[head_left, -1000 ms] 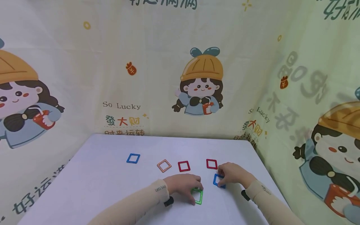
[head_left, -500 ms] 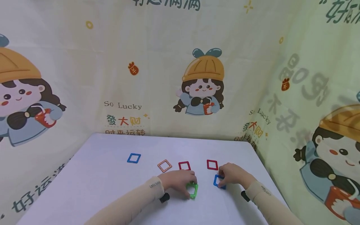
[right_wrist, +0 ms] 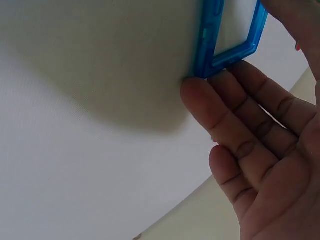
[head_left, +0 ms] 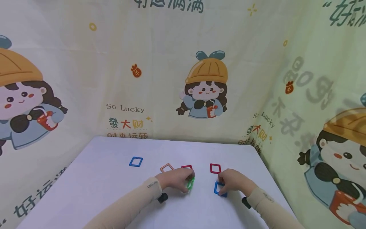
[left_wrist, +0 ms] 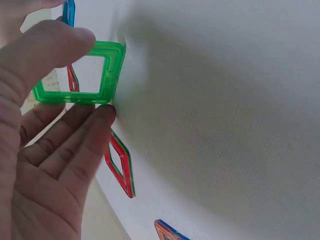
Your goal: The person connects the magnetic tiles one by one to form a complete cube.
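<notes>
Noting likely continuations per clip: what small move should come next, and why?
Probably ease the green plastic square frame toward the red plastic square frame just beyond: the left hand pinches the green one, tilted, and that red one lies close by on the white table.

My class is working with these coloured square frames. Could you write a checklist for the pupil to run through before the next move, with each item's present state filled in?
1. Left hand grips the green frame: ok, thumb on one edge, fingers at the opposite edge.
2. Right hand grips the near blue frame: ok.
3. Held frames apart from each other: ok, bare table shows between them.
4. Left red frame in full head view: not ok, the left hand covers part of it.
5. Right red frame in full head view: ok.
6. Near blue frame clear of the table: cannot tell.
</notes>
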